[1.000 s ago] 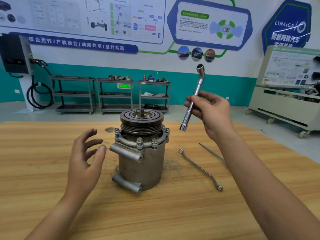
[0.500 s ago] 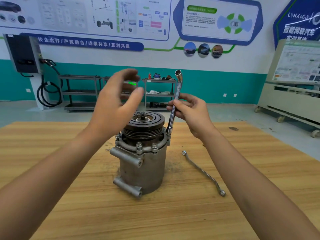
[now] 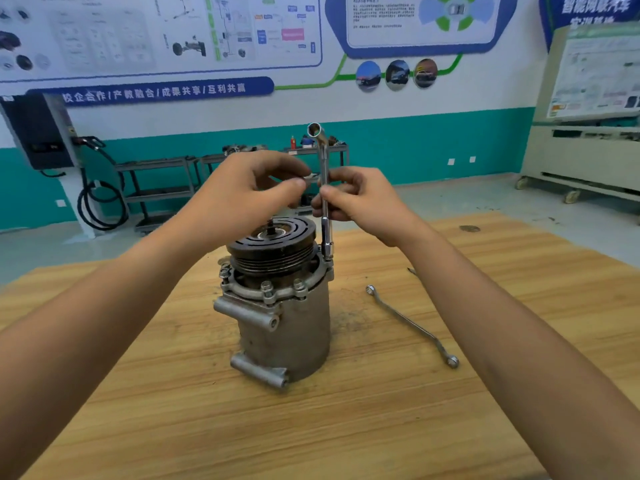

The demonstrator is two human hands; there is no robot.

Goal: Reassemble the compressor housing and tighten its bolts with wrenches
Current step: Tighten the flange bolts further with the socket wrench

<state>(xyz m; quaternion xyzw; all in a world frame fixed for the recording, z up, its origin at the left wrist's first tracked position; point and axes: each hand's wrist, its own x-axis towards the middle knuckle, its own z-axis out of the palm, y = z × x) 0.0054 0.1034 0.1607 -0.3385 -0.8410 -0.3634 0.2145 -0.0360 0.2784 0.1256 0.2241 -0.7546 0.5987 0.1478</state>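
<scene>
A compressor housing (image 3: 287, 327) stands upright at the middle of a wooden table (image 3: 173, 410), its pulley (image 3: 273, 240) on top. 1 L-shaped socket wrench (image 3: 324, 157) is planted on a flange bolt, hidden under the socket, at the housing's right rim. The wrench's long axis runs straight up, its bent end turning left at the top.

The right hand (image 3: 360, 202), the nearer of the 2 to the tool, pinches the shaft at mid-height between thumb and curled fingers. The left hand (image 3: 249, 188) hovers just left of the shaft, above the pulley, fingers loosely curled. Whether its thumb tip touches the tool cannot be told.

The coming turn likely depends on the socket sitting square on the bolt. A ring spanner (image 3: 412, 325) lies flat on the table to the right, untouched.
</scene>
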